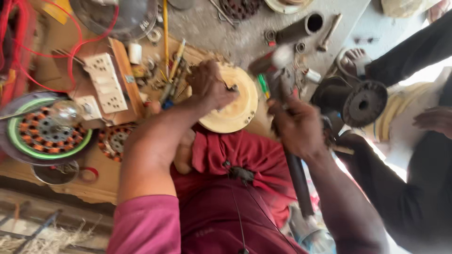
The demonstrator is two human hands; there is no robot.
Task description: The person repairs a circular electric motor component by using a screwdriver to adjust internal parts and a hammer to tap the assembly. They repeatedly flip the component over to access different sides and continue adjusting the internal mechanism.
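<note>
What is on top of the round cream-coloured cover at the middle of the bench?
The person's left hand rests on the round cream-coloured cover, pressing near its centre. The fingers hide the middle of the cover, so any hole or shaft there cannot be seen.

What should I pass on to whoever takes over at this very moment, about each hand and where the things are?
Left hand: pressed on top of the cream round motor cover, steadying it on the wooden bench.
Right hand: closed around the hammer handle, blurred head raised beside the cover.
Nearby: wound stator in a green ring at the bench's left, white switch board behind it, dark rotor disc to the right by another person's hand.
Done: cover is seated under the hand. Left: cannot tell from this view.
</note>
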